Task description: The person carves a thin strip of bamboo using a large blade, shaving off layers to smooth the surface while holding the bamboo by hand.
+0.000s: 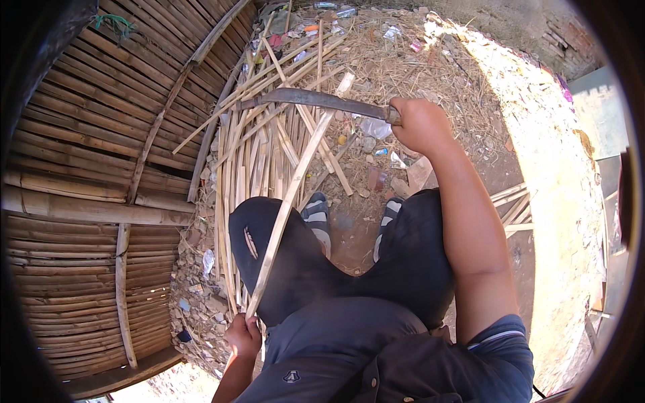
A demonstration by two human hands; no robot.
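My right hand (423,125) is closed round the handle of a long machete (316,99), out in front of my knees. Its dark, slightly curved blade points to the left and lies across the upper part of a pale bamboo strip (290,195). Whether blade and strip touch, I cannot tell. Down by my left hip, my left hand (242,336) grips the near end of that strip, which slants up over my left thigh. Beyond my left knee lies a heap of split bamboo strips (262,158), some crossing one another.
A bamboo slat wall (87,134) rises along the left. Straw, rubble and bits of plastic litter the ground (396,74) ahead. My sandalled feet (316,215) stand between the heap and a few more strips (516,208) at the right. Sunlight falls along the right side.
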